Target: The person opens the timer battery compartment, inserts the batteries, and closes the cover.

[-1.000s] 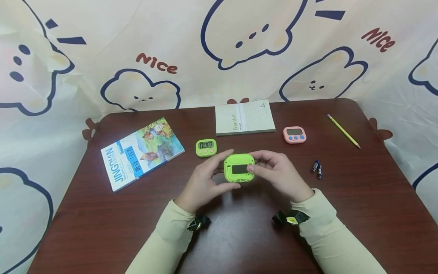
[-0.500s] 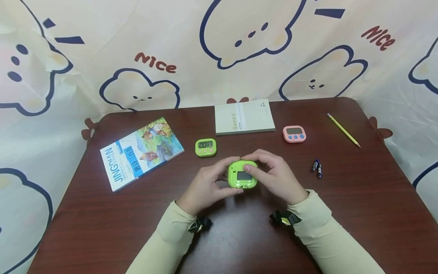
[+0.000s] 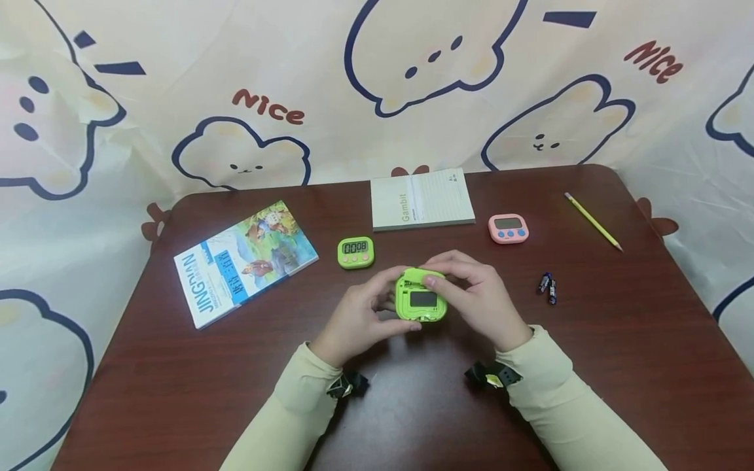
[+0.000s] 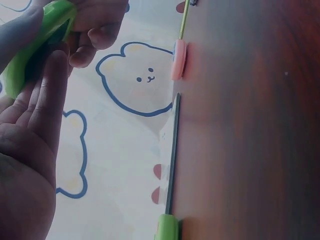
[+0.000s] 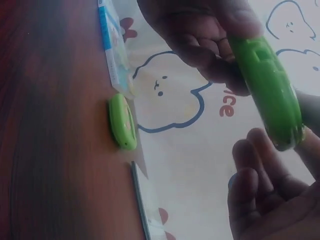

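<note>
Over the middle of the table, both hands hold a green digital timer [image 3: 423, 301] with its back up, showing a dark rectangular panel. The left hand [image 3: 362, 320] grips its left side, thumb along the lower edge and fingers at the upper left. The thumb of the right hand [image 3: 480, 301] lies on the timer's top right part, with the fingers behind the upper edge. A flap-like strip along that top edge looks raised. In the right wrist view the held timer [image 5: 267, 92] appears edge-on, with a small notch in its side.
Behind the hands stand a second green timer [image 3: 356, 253] with a lit display and a pink timer [image 3: 508, 229]. A picture-covered book [image 3: 247, 265] lies left, a notebook [image 3: 421, 201] at the back. Two small batteries [image 3: 548, 288] and a pencil [image 3: 593, 222] lie right.
The held timer has shifted right and slightly toward the person. The right thumb has moved onto its upper edge, where the strip now looks lifted. The other green timer's display has advanced.
</note>
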`<act>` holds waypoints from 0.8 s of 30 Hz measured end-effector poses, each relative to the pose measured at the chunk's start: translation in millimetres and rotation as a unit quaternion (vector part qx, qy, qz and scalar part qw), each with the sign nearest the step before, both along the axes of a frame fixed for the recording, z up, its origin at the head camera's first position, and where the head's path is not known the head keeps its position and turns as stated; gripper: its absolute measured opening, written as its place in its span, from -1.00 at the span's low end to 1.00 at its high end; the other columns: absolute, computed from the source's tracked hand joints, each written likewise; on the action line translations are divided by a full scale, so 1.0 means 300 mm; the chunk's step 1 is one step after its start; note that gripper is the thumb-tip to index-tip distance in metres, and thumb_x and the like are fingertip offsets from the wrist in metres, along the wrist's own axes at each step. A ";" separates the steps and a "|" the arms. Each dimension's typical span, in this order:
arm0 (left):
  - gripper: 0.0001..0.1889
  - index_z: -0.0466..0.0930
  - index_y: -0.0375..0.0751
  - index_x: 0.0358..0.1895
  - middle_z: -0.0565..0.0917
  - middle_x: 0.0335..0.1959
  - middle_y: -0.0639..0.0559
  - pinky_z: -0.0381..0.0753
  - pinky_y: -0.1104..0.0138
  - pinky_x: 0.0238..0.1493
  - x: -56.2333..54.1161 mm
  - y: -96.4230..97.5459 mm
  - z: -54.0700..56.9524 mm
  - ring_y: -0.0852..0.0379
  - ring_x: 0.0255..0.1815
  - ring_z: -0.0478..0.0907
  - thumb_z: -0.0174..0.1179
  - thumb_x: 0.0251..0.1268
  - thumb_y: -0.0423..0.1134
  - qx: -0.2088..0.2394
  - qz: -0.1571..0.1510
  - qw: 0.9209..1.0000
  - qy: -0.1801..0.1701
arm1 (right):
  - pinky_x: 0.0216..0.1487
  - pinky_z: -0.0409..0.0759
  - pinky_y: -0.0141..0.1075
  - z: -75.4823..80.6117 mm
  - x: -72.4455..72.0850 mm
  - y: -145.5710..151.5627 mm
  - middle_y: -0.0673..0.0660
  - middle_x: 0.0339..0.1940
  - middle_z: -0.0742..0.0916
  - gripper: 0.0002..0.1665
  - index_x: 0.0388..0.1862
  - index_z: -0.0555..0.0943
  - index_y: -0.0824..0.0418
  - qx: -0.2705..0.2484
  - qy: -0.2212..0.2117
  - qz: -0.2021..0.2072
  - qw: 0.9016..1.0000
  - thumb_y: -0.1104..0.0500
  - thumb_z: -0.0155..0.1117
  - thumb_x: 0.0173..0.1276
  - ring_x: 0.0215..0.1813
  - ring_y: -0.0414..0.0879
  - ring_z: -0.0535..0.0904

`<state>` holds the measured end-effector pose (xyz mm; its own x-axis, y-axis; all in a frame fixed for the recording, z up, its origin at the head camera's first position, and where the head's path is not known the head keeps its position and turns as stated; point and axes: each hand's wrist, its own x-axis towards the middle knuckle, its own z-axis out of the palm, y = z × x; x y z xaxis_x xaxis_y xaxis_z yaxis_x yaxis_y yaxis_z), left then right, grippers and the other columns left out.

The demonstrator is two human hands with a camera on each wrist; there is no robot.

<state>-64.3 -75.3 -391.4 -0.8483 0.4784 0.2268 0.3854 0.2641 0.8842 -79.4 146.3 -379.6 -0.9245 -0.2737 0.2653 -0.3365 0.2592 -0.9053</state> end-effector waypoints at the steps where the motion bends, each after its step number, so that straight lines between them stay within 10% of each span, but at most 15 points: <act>1: -0.20 0.37 -0.14 0.40 0.69 0.08 -0.02 0.74 0.23 -0.09 0.000 -0.002 0.002 0.23 -0.15 0.71 0.55 0.05 -0.30 0.001 0.001 1.000 -0.003 | 0.02 0.58 -0.35 0.000 -0.002 0.001 -0.04 -0.09 0.73 -0.82 -0.07 0.79 0.11 -0.006 0.000 0.002 1.000 0.22 0.38 0.39 0.01 -0.14 0.62; 15: -0.17 0.36 -0.09 0.41 0.71 0.02 -0.07 0.74 0.11 -0.07 0.005 -0.017 0.021 0.13 -0.13 0.73 0.56 0.01 -0.36 0.021 0.013 0.999 -0.026 | -0.33 0.73 -0.29 0.029 0.004 0.127 0.18 -0.40 0.76 -0.70 0.03 0.71 0.36 -0.048 -0.077 -0.075 0.993 0.22 0.38 0.39 -0.44 -0.06 0.70; 24: -0.16 0.36 -0.10 0.41 0.72 0.04 -0.09 0.74 0.16 -0.06 0.000 -0.031 0.024 0.12 -0.12 0.74 0.56 0.00 -0.37 0.027 0.026 0.999 -0.026 | -0.19 0.70 -0.40 0.008 0.029 0.190 0.11 -0.30 0.81 -0.56 0.11 0.69 0.27 0.070 -0.105 -0.039 0.991 0.22 0.51 0.25 -0.30 -0.09 0.75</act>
